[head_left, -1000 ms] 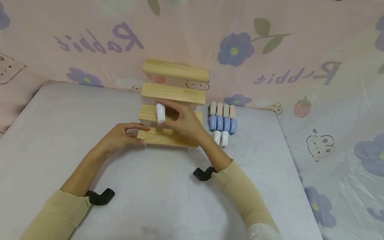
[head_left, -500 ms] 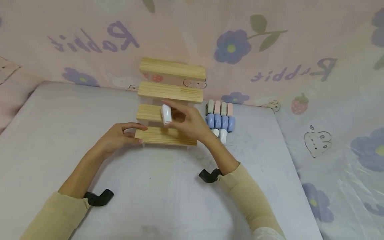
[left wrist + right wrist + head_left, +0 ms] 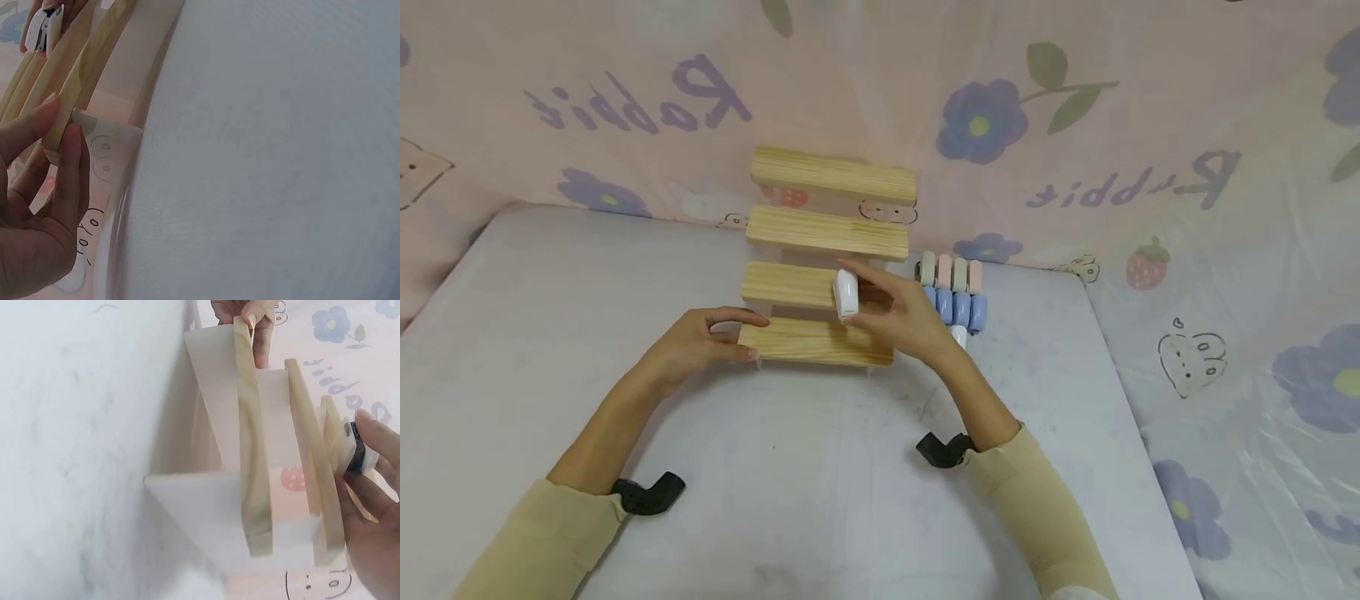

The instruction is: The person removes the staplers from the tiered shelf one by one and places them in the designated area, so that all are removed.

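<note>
A small white stapler is pinched between the thumb and fingers of my right hand, at the second-lowest step of a wooden stepped rack. Whether the stapler touches that board, I cannot tell. In the right wrist view the stapler shows a dark metal middle, with the right hand around it. My left hand grips the left end of the rack's lowest board; in the left wrist view its thumb and fingers pinch the board from both sides.
Right of the rack, rows of small staplers stand on the white table: green and pink ones at the back, blue staplers in the middle, white in front, partly behind my right hand. A printed curtain hangs behind the rack.
My right hand has moved to the right along the second-lowest board with the white stapler, covering more of the white staplers. The left hand keeps its hold on the rack.
</note>
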